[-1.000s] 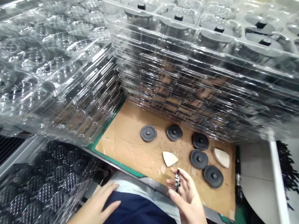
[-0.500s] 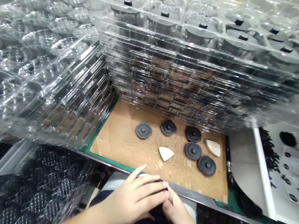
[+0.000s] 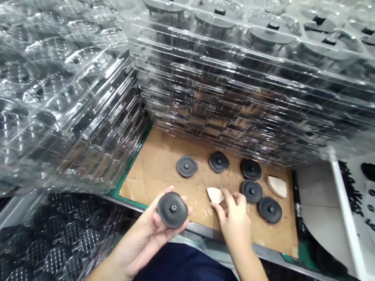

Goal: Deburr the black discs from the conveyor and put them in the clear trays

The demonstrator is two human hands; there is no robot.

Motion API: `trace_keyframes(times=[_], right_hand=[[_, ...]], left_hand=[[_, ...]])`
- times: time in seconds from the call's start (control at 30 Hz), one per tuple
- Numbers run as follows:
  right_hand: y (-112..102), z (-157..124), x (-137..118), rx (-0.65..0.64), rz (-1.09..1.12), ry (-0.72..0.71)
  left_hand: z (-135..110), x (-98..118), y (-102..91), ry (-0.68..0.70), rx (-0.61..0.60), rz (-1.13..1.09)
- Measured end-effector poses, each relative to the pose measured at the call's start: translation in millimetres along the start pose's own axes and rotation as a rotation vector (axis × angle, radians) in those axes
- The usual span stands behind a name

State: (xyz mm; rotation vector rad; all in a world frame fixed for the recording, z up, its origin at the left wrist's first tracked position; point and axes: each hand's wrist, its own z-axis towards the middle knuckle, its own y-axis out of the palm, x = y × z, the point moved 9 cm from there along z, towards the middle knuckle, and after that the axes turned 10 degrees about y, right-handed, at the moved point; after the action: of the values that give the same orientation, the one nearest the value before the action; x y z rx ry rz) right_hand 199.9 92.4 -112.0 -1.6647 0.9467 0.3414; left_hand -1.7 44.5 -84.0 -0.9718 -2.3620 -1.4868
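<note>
My left hand [image 3: 147, 234] holds a dark round disc [image 3: 172, 210] with a small centre hub, face up, just in front of the bench edge. My right hand [image 3: 235, 218] reaches onto the brown cardboard mat [image 3: 154, 173], its fingertips pinched on a white wedge-shaped piece [image 3: 215, 194]. Several more dark discs lie on the mat: one at left [image 3: 186, 166], one in the middle [image 3: 218, 161], and others at right [image 3: 270, 209]. A second white wedge [image 3: 277, 186] lies at the mat's right end.
A tall stack of clear plastic trays [image 3: 253, 84] holding dark discs rises behind the mat. Empty clear trays [image 3: 40, 79] lean at the left. More trays with dark parts sit below the bench [image 3: 60, 248]. A white bin of small black parts [image 3: 373, 203] stands at right.
My hands were together at my lap. Now my left hand has lifted a dark disc into view, and my right hand has moved forward onto the mat to the white wedge.
</note>
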Motion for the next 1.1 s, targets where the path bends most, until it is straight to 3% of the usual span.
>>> trace_keyframes(times=[0.2,0.4,0.47,0.53,0.63,0.73,0.87,1.0,1.1], right_hand=[[17,-5,-21,-0.008,-0.013,-0.219],[-11,-2,-78,-0.100,0.041,-0.289],[-28,-19,-107,-0.053,0.102,-0.320],[-42,-48,-139,0.023,0.168,-0.461],[-38,-87,-172,-0.046,0.156,-0.691],[-22,-90,-176,-0.193,0.077,-0.670],[-44,-89,-181,0.016,0.120,-0.732],[-53,-101,-168,-0.149,0.123,-0.750],[-70,-100,-150,-0.068,-0.008,-0.671]], left_hand=[[4,2,-3.3,0.020,-0.001,-0.060],[8,2,1.3,0.049,0.015,-0.036],[9,4,6.5,0.062,0.013,-0.006],[10,5,13.1,0.065,-0.018,0.038],[11,5,17.2,0.044,-0.022,0.114],[11,7,19.7,0.060,0.032,0.149],[7,4,39.6,0.046,-0.038,0.132],[2,5,49.1,0.029,-0.090,0.147],[0,1,55.1,-0.003,-0.101,0.154]])
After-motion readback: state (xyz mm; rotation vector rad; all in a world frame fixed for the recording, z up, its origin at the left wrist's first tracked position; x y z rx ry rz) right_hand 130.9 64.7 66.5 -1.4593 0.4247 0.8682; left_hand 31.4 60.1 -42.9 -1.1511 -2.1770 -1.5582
